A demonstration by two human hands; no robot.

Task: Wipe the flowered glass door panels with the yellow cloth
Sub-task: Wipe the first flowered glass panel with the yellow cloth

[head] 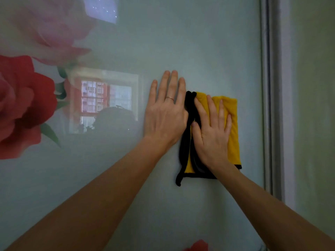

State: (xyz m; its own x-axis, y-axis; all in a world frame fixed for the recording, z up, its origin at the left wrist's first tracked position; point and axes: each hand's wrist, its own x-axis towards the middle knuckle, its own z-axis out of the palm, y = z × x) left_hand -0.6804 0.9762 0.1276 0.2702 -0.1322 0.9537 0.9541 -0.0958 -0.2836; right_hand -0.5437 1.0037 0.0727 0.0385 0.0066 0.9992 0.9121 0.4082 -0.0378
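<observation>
Against the right part of the flowered glass door panel (199,42), near its grey frame strip (270,87): one yellow cloth (233,134), folded into an upright oblong and bound in black edging (188,105), with one black corner hanging loose at the lower left. The cloth lay flat on the pale green glass, with a band of bare panel between it and the strip.

Over the cloth: the right hand (211,131), palm down, fingers straight, slightly spread and pointing up. It pressed the cloth to the glass with nothing curled round it. Its forearm stretched up from the lower right corner.

Just beside the cloth's left edge: the left hand (165,113), flat on bare glass, fingers straight, close together and pointing up, holding nothing. A thin ring (169,98) sat on one finger. Whether the hand's side touched the black edging could not be told. Its forearm stretched up from the lower left.

Printed decoration: a large red rose (21,105) with green leaves at the left edge, a pale pink rose (49,29) above it, and a scrap of red petal (199,245) at the bottom edge.

Reflections in the glass: a window (103,102) showing buildings, left of the left hand, with a dark rounded shape before it, and a bright patch (103,8) at the top.

Beyond the strip, far right: a plain pale wall (315,87).
</observation>
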